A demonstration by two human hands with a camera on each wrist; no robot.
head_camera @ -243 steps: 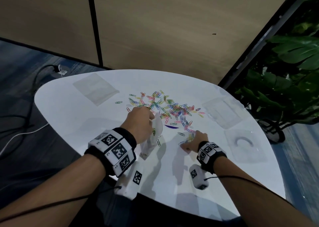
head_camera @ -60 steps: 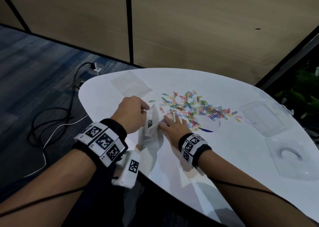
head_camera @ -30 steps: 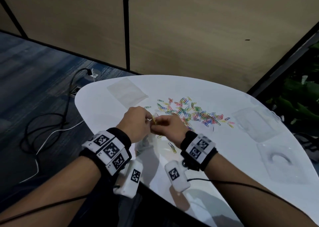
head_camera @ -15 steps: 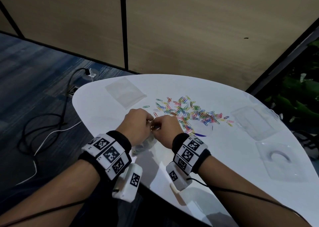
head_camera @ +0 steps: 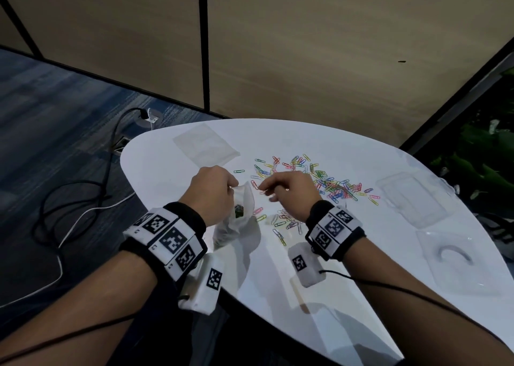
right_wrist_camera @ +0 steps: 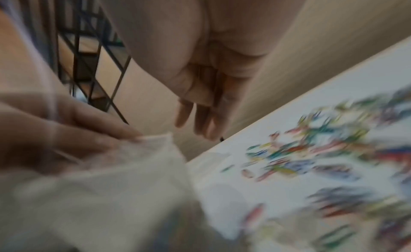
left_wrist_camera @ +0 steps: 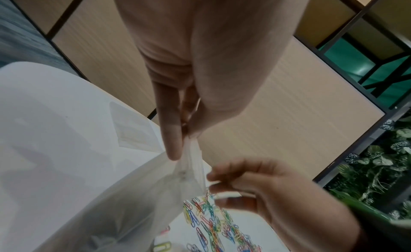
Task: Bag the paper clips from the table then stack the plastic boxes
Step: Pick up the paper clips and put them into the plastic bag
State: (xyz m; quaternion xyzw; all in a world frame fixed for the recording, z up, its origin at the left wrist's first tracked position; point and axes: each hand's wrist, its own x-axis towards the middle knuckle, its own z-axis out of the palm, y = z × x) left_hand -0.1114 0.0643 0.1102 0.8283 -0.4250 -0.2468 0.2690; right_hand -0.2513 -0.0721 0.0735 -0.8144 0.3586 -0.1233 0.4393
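The left hand pinches the top rim of a clear plastic bag between thumb and forefinger, holding it upright over the desk near its left edge; a few paper clips show dimly through the bag's lower part. The right hand hovers just beside the bag's mouth, its fingers loosely curled and apart from the rim; whether they carry a clip cannot be told. The coloured paper clips lie scattered across the middle of the desk, with a smaller cluster under the right wrist. A second, flat bag lies near the far left edge. Two clear plastic boxes sit apart at the right edge: one farther back, the other nearer, with a curved mark on it.
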